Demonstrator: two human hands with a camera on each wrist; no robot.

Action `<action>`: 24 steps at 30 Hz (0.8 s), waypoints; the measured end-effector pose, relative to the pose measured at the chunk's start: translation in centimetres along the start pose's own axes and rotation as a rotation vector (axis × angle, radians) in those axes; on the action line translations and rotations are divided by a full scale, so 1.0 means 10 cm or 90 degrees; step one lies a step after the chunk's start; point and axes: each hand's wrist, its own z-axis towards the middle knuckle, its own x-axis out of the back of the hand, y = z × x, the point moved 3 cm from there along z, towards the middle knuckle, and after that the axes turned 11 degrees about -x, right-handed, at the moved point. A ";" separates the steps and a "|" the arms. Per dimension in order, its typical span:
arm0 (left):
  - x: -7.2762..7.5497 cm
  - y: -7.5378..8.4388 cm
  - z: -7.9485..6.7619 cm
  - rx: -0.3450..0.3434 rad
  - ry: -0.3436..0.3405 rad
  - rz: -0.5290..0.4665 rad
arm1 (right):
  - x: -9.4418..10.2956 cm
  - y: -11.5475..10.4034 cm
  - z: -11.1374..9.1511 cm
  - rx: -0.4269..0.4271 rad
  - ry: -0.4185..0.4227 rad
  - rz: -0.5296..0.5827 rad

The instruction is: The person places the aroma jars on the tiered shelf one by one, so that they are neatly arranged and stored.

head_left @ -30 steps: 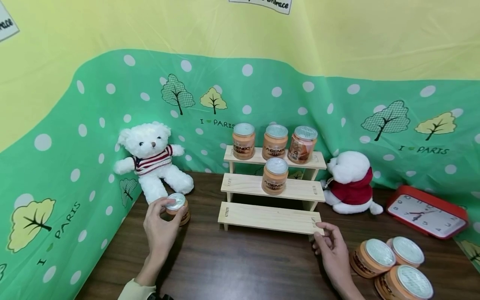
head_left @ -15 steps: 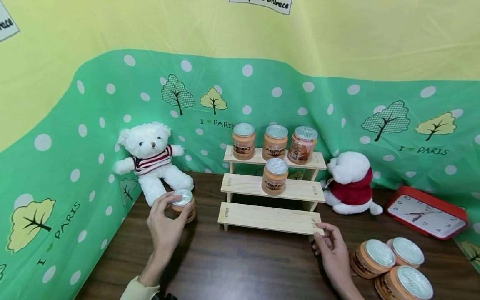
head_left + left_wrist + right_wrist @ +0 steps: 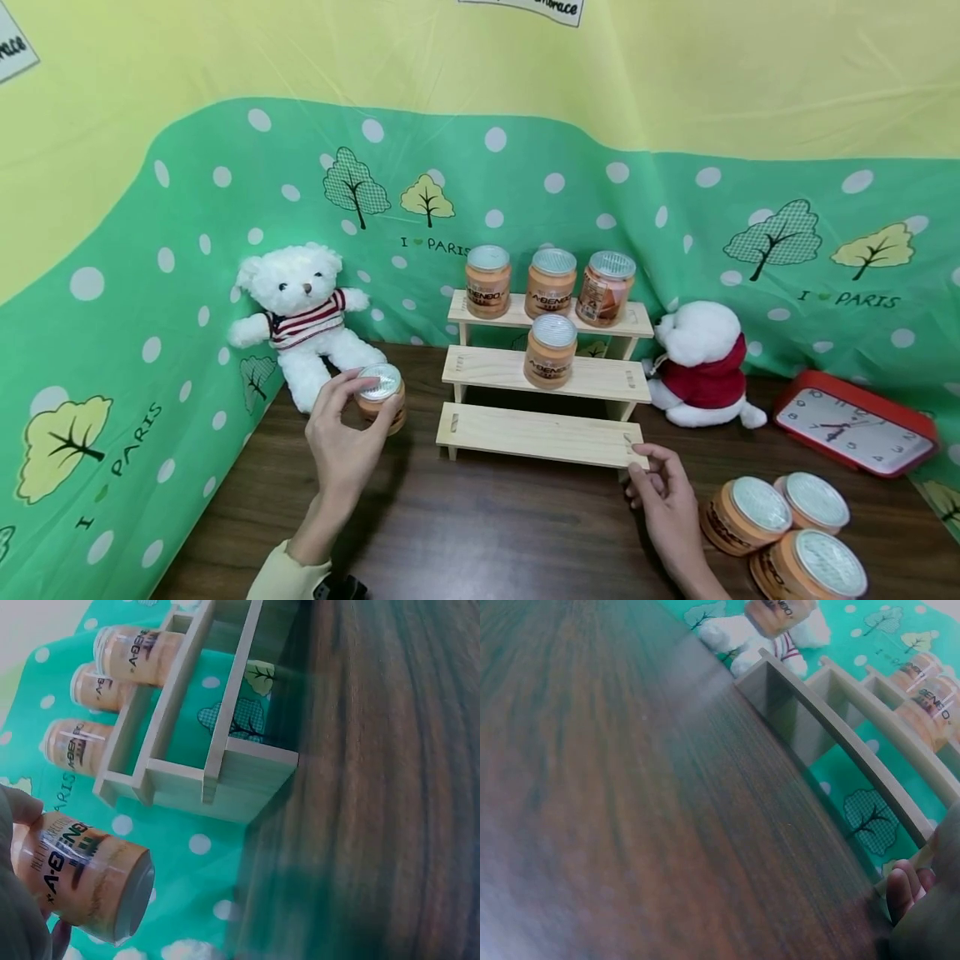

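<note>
My left hand [image 3: 347, 437] holds an orange jar [image 3: 384, 383] with a ribbed clear lid, thumb and fingers around its upper part. In the left wrist view the jar [image 3: 86, 874] hangs above the table, its base apart from the wood. It is left of a three-tier wooden display stand [image 3: 540, 433]. At the stand's lowest tier, my right hand [image 3: 667, 496] pinches the right front corner; its other fingers curl beneath. Three similar jars [image 3: 551, 285] stand on the top tier. One more jar [image 3: 550, 354] is on the middle tier.
A white teddy bear [image 3: 307, 321] in a striped shirt sits behind the held jar. Right of the stand are a plush toy [image 3: 701, 367] in red and a red clock [image 3: 855, 423]. Three jars [image 3: 746, 517] cluster on the dark table [image 3: 480, 533] beside my right hand.
My left hand has carried the jar rightward and slightly upward, toward the stand. The right hand stays at the stand's corner.
</note>
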 end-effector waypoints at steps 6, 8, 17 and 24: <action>-0.07 0.12 0.07 -0.020 -0.001 -0.026 | 0.00 -0.01 0.00 -0.002 0.000 0.002; -0.11 0.16 0.10 -0.026 -0.001 -0.041 | 0.01 0.00 0.00 -0.001 0.001 0.003; -0.23 0.28 0.17 -0.037 0.010 -0.078 | 0.00 0.02 0.02 -0.004 0.002 0.003; -0.33 0.36 0.22 -0.043 -0.005 -0.105 | 0.00 0.01 0.02 -0.009 0.003 0.001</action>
